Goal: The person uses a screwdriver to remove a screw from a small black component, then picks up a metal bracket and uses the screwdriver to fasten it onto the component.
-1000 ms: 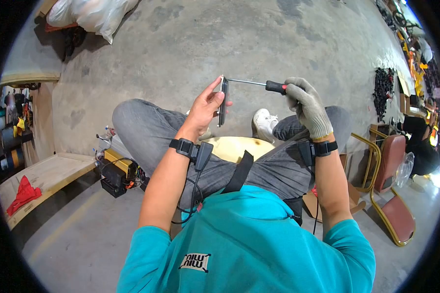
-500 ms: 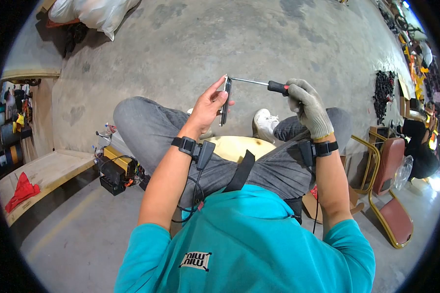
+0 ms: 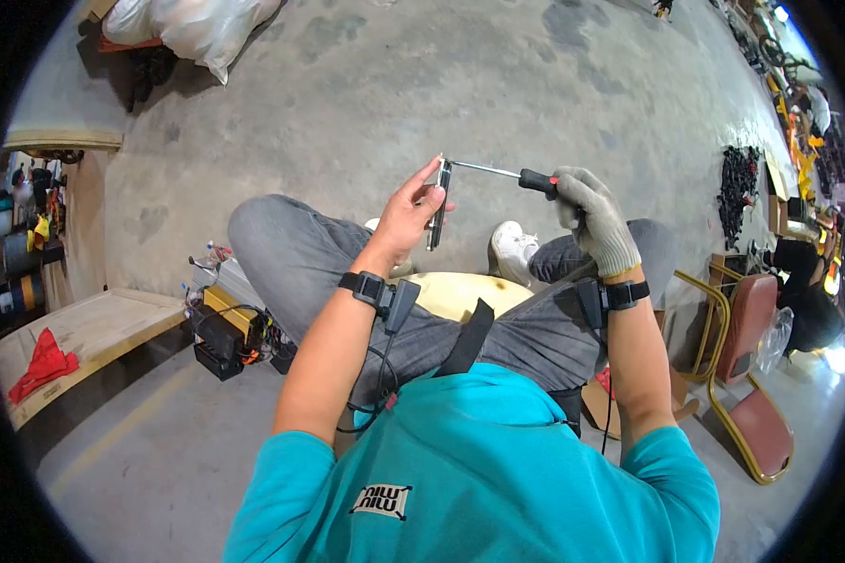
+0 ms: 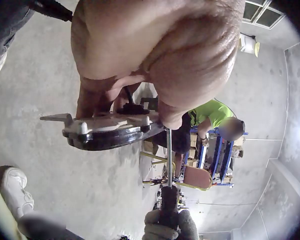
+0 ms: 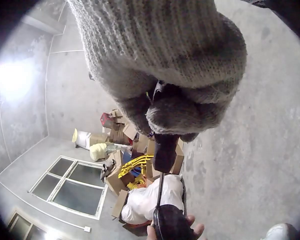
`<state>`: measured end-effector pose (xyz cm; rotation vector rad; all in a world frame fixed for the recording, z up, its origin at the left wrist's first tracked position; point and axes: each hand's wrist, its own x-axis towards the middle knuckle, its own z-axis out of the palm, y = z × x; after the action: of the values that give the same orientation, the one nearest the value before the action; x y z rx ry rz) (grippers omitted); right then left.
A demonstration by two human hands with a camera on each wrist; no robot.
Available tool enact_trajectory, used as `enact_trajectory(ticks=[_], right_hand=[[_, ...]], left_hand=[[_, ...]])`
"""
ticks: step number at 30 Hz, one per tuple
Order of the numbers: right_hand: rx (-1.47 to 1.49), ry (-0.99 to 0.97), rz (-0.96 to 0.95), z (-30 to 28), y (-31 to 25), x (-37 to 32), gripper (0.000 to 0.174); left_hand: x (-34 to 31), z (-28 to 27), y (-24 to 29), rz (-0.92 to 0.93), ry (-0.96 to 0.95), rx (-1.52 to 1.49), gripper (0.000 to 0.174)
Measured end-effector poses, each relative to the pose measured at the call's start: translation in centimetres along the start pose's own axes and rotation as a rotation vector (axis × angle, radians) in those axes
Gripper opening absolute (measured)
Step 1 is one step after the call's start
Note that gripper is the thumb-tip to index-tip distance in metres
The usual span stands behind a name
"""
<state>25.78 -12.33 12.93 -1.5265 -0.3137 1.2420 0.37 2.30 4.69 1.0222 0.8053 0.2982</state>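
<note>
My bare left hand (image 3: 408, 218) grips a slim black part (image 3: 437, 220) held on edge above the lap. In the left wrist view this part has a glossy black shell (image 4: 107, 139) and a pale plastic side with small pegs. My right hand (image 3: 599, 223), in a grey knit glove, holds a screwdriver (image 3: 537, 181) by its black and red handle. The screwdriver's metal shaft (image 4: 170, 155) points leftward in the head view, its tip right at the part's upper end. Beside that tip is the left thumb in the left wrist view, which hides the exact contact.
Below the hands is a pale yellow rounded surface (image 3: 465, 293) between the legs. A wooden bench (image 3: 113, 328) with a red cloth (image 3: 42, 364) stands left, near a box of wired electronics (image 3: 225, 328). Reddish chairs (image 3: 751, 319) stand right. Another person (image 4: 212, 117) appears in the left wrist view.
Both hands, with the part and the screwdriver, have shifted slightly right and down in the head view. The screwdriver tip stays at the part's upper end; both grips look unchanged.
</note>
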Motion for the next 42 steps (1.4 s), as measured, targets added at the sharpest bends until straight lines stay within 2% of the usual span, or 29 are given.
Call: enact_trajectory(ticks=[20, 23, 25, 36, 42], right_hand=[[0.028, 0.013, -0.033, -0.8, 0.2, -0.7, 0.032], [0.052, 0.010, -0.042, -1.1, 0.7, -0.2, 0.026], [0.062, -0.002, 0.011, -1.3, 0.8, 0.1, 0.025], [0.104, -0.024, 0.009, -0.7, 1.4, -0.7, 0.025], [0.109, -0.018, 0.003, -0.8, 1.7, -0.7, 0.026]], left_hand=[[0.0, 0.1, 0.9, -0.010, 0.023, 0.002, 0.057], [-0.3, -0.1, 1.1, -0.005, 0.023, -0.018, 0.057], [-0.5, -0.2, 0.9, -0.006, 0.007, -0.019, 0.058], [0.0, -0.4, 0.9, -0.055, -0.067, -0.020, 0.062], [0.1, -0.7, 0.4, 0.038, -0.063, 0.028, 0.062]])
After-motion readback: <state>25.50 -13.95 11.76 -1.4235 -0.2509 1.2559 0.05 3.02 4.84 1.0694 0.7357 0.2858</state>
